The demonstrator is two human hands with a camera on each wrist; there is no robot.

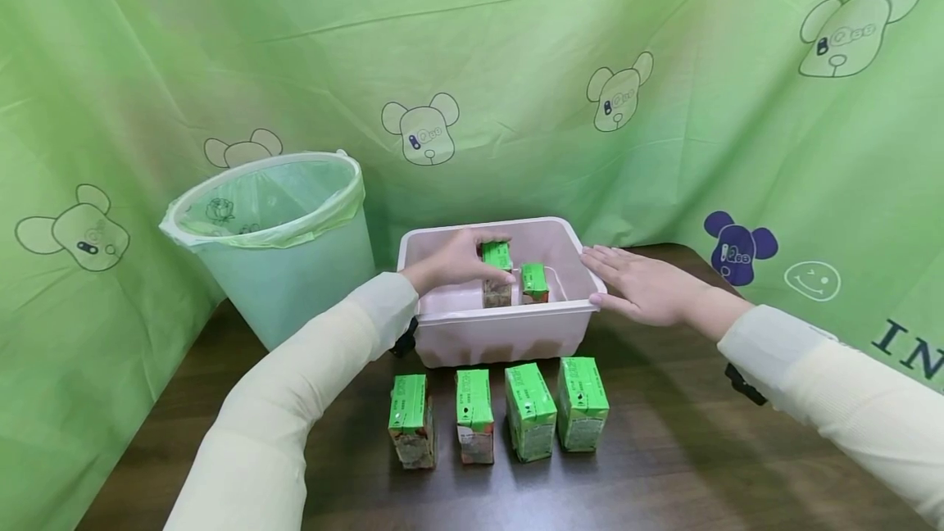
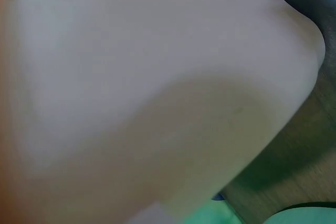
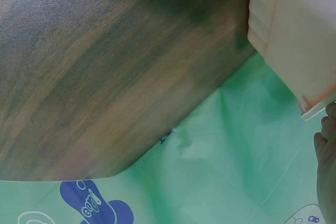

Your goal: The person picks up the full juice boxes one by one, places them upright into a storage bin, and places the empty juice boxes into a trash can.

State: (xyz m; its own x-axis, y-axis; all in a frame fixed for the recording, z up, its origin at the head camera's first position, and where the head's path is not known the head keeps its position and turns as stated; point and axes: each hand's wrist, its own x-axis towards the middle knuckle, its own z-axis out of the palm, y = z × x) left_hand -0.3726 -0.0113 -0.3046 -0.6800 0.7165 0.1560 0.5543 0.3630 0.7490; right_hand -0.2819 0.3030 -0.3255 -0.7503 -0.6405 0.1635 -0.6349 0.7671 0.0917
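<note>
Inside the pale pink plastic bin [image 1: 509,338], my left hand [image 1: 460,259] grips a green-topped drink carton [image 1: 497,289], thumb on the near side and fingers over the far side. Just right of it, a second green-topped carton [image 1: 534,281] stands upright in the bin. My right hand [image 1: 652,289] lies with extended fingers at the bin's right rim, holding nothing. In the right wrist view, the fingertips [image 3: 329,124] show right at the rim. The bin's pale wall [image 2: 157,51] fills most of the left wrist view, and the held carton is out of sight there.
Several green-topped cartons [image 1: 474,416] stand upright in a row on the dark wooden table [image 1: 664,465], in front of the bin. A tall pale green trash can [image 1: 310,285] with a liner stands at the left. Green printed fabric [image 1: 516,39] hangs behind everything.
</note>
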